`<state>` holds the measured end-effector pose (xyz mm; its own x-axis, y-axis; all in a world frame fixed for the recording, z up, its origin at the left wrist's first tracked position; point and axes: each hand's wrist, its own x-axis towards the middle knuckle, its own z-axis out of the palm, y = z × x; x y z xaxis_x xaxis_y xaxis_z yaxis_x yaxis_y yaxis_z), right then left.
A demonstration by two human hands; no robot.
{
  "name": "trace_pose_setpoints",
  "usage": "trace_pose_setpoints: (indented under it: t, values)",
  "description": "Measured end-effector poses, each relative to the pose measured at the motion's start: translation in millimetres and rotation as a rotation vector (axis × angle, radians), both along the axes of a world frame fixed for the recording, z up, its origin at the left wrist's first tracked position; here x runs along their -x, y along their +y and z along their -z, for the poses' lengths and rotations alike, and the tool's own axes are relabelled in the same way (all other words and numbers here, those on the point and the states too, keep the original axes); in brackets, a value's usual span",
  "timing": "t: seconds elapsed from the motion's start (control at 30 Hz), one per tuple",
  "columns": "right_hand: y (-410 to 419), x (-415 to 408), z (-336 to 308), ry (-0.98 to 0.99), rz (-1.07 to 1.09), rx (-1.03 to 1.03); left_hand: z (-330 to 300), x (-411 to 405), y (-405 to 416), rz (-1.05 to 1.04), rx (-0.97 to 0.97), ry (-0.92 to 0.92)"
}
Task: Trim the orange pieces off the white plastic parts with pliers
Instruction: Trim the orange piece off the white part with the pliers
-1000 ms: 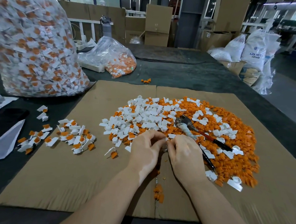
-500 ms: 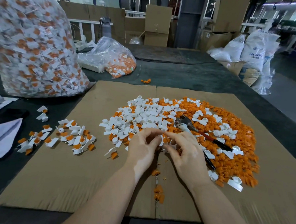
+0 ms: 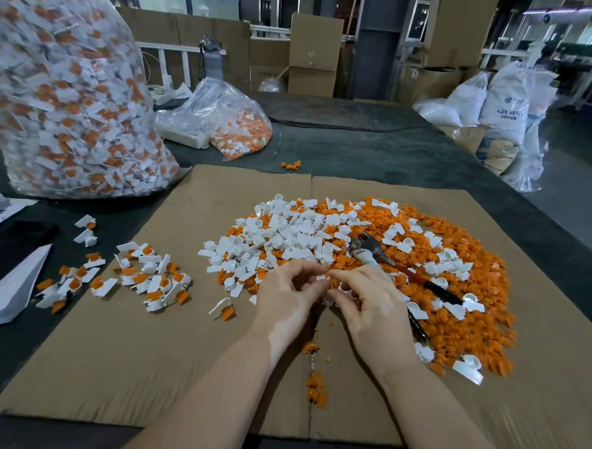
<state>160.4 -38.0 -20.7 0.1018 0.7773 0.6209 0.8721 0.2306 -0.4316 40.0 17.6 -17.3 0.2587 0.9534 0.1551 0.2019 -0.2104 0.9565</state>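
cardboard sheet (image 3: 116, 352) on dark table (image 3: 360, 152), stacked boxes (image 3: 314, 53) behind

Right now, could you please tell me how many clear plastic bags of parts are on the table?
2: the large clear plastic bag at far left, and the smaller clear plastic bag behind the cardboard sheet. Others may be out of view.

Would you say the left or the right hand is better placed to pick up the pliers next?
Probably the right hand: the pliers lie just beyond it in the pile, with the left hand farther off.
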Motion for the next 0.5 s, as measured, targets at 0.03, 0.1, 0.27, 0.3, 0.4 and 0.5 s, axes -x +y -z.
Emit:
trace_pose_setpoints:
  t: [0.03,0.1,0.27,0.3,0.4,0.5]
  values:
    - [0,-1,-1,-0.012,0.02,0.0,0,0,0,-0.001,0.013,-0.009]
    - [1,-6,-6,-0.034,0.126,0.002,-1,0,0,0.003,0.07,-0.07]
    - [6,-34,-25,-0.101,0.612,0.5,-2,-1,2,0.014,0.149,-0.161]
    - [8,-39,-28,-0.102,0.633,0.658,-3,-1,3,0.014,0.161,-0.174]
    - [14,-48,-31,-0.117,0.604,0.911,-5,-3,5,0.011,0.229,-0.23]
    - [16,-50,-32,-0.186,0.6,0.843,-5,-5,6,0.001,0.268,-0.274]
